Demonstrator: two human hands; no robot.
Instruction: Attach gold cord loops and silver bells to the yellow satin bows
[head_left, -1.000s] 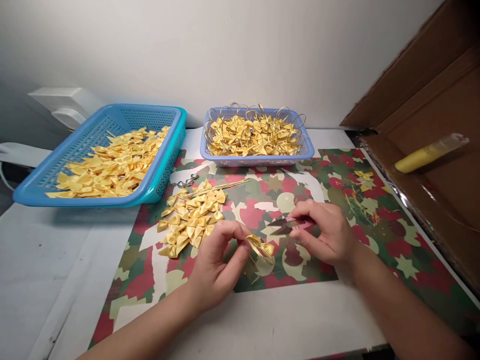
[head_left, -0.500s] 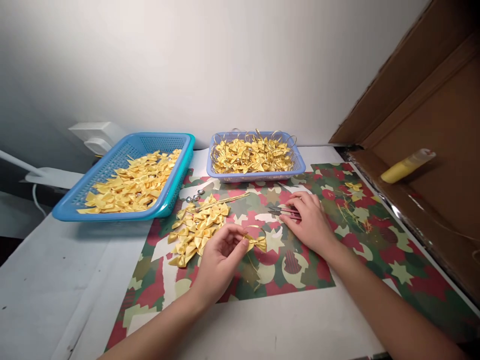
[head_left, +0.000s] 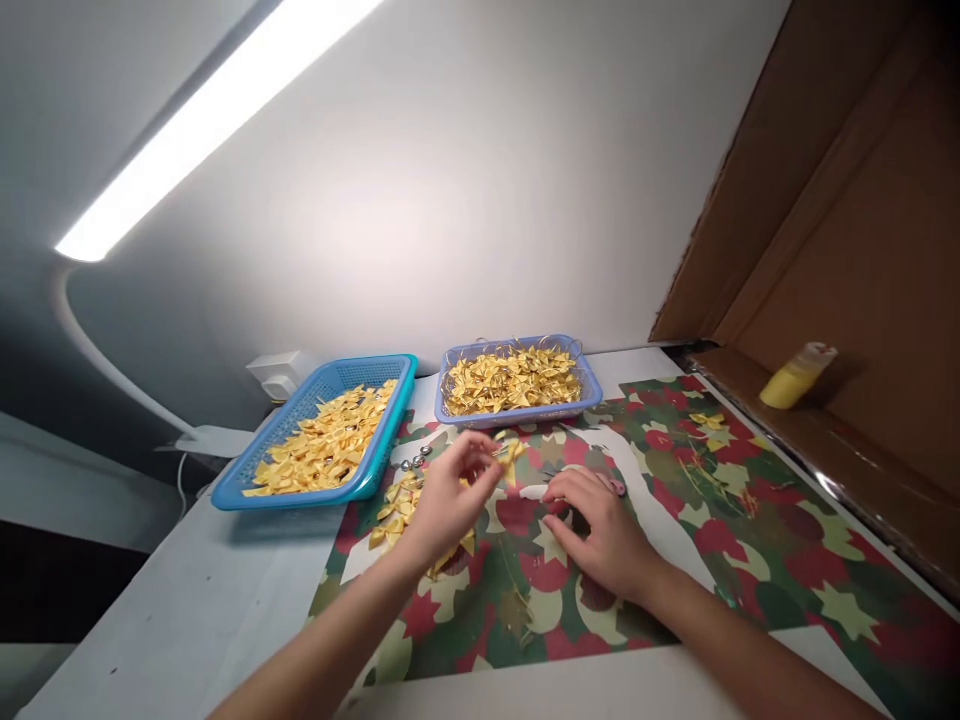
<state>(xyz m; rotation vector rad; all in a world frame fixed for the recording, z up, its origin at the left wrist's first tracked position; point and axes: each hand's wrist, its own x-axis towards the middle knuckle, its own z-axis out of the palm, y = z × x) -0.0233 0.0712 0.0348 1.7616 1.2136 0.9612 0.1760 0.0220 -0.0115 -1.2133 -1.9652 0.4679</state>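
Large basket (head_left: 394,425): contains bows (head_left: 330,440). Left hand (head_left: 450,492): closed on one bow (head_left: 513,460), held above the mat (head_left: 787,535), in front of the small basket (head_left: 517,415). Right hand (head_left: 602,532): open, thumb and fingers apart, beside the snips (head_left: 617,487); contact cannot be determined.

One view, from the head: it's looking forward and down, close above the left hand (head_left: 454,495) and right hand (head_left: 604,530), across the worktop (head_left: 251,570), facing the wall (head_left: 465,200), lamp (head_left: 210,120) slicing into the upper left!
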